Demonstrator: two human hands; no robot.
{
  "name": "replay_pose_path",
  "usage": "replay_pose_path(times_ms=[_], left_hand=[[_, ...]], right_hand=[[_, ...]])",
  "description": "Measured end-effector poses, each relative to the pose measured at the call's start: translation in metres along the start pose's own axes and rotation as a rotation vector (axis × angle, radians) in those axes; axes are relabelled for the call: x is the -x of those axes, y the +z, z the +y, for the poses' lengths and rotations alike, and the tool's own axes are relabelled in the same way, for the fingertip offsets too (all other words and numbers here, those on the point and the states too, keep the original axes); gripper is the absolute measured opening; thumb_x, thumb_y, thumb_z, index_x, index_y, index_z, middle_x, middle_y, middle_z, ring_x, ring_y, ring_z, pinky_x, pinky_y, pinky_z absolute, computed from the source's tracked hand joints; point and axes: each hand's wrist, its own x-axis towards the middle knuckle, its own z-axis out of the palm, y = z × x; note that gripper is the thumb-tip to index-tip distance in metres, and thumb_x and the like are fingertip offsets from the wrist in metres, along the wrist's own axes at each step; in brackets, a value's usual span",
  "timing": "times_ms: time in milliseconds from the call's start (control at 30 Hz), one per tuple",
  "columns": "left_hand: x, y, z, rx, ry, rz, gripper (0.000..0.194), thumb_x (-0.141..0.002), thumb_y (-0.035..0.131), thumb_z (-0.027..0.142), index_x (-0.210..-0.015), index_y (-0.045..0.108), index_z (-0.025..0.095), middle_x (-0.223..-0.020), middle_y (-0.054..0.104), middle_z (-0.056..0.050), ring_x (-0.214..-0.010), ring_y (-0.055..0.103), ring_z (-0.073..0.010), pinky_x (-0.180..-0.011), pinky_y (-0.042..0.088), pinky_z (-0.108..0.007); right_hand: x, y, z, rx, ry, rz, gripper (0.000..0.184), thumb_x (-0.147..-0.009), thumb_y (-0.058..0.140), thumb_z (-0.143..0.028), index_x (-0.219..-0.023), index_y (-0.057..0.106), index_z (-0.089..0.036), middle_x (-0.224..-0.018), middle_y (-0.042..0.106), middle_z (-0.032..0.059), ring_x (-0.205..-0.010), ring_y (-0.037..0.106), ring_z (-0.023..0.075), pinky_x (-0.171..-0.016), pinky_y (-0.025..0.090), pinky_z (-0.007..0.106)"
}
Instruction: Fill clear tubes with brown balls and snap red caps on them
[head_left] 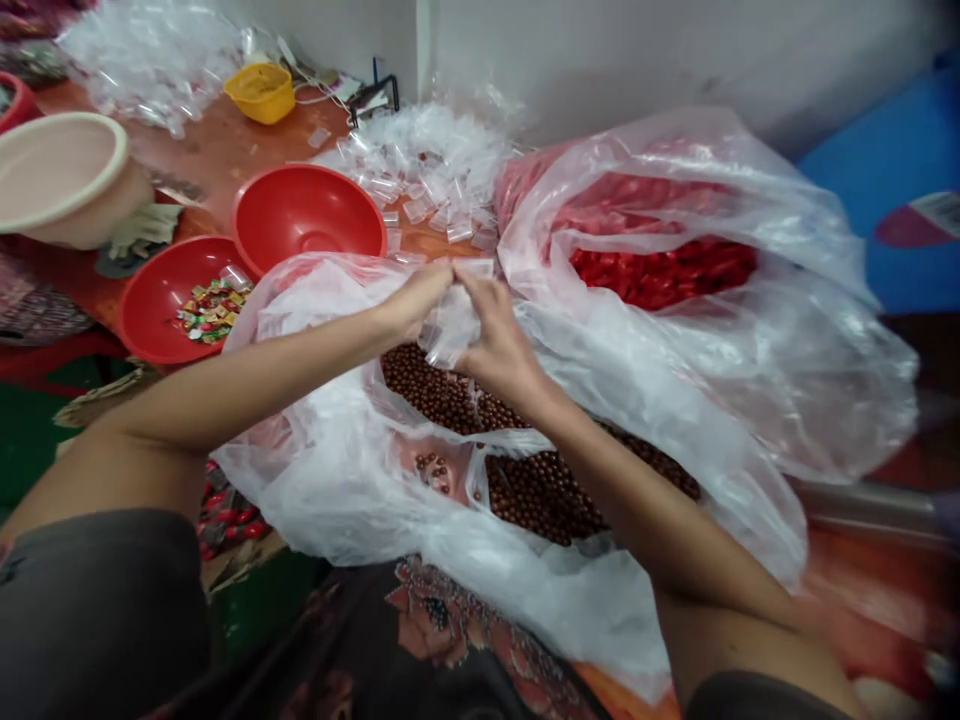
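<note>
Seen from the head camera, the left grip [411, 303] and the right grip [501, 335] meet above a clear sack [322, 490], both nearly closed. Between them, their fingers pinch a crumpled bunch of small clear bags [450, 325], held just above the sack's open mouth. The exact hold is hard to make out through the film.

Those bags look very light, soft and slippery. They would likely cling together and slide apart, so a pinch at a folded edge seems the surest way to take them. Nothing printed on them can be read.

Inside the sack lies a mass of brown balls [544, 495], which would likely roll if disturbed. To the right, a second clear sack [757, 370] holds shiny red packets [660, 275]. Beyond the hands, more small bags form a loose heap [420, 170] at the far edge of the orange counter [214, 145], with another heap [150, 60] in the far left corner.

Toward the counter's left edge sit two red basins [307, 215] [154, 310], the nearer holding colored wrapped sweets [211, 310], whose labels are too small to read. A cream basin [64, 180] and a yellow bowl [259, 92] stand nearby.
</note>
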Motion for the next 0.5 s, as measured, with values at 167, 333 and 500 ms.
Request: replay_pose_path(times_ms=[167, 333, 500], left_hand=[[-0.014, -0.006, -0.056, -0.509, 0.114, 0.095, 0.027, -0.082, 0.047, 0.022, -0.098, 0.065, 0.011, -0.103, 0.068, -0.015, -0.102, 0.064, -0.0277, -0.094, 0.05, -0.042], [-0.044, -0.011, -0.048, -1.071, 0.375, 0.047, 0.063, -0.082, 0.046, 0.017, -0.144, 0.046, 0.012, -0.161, 0.029, -0.015, -0.15, 0.023, -0.0308, -0.12, 0.022, -0.049], [-0.036, -0.024, -0.032, -1.3, 0.565, -0.003, 0.08, -0.083, 0.052, 0.017, -0.157, 0.021, 0.016, -0.166, 0.012, -0.016, -0.152, 0.013, -0.0321, -0.12, 0.019, -0.052]], right_hand=[[0.039, 0.02, 0.036, 0.009, 0.186, -0.171, 0.102, -0.069, 0.079, -0.038, -0.154, 0.024, -0.027, -0.152, 0.034, 0.0139, -0.144, 0.032, 0.0353, -0.117, 0.031, 0.055], [0.058, -0.038, 0.045, 0.171, 0.267, -0.229, 0.106, -0.07, 0.077, -0.06, -0.155, 0.025, -0.026, -0.164, 0.019, 0.0142, -0.151, 0.016, 0.0385, -0.119, 0.021, 0.06], [0.124, -0.101, 0.01, 0.36, 0.288, -0.193, 0.071, -0.086, 0.057, -0.064, -0.146, 0.043, -0.029, -0.151, 0.044, 0.0103, -0.14, 0.041, 0.033, -0.113, 0.037, 0.053]])
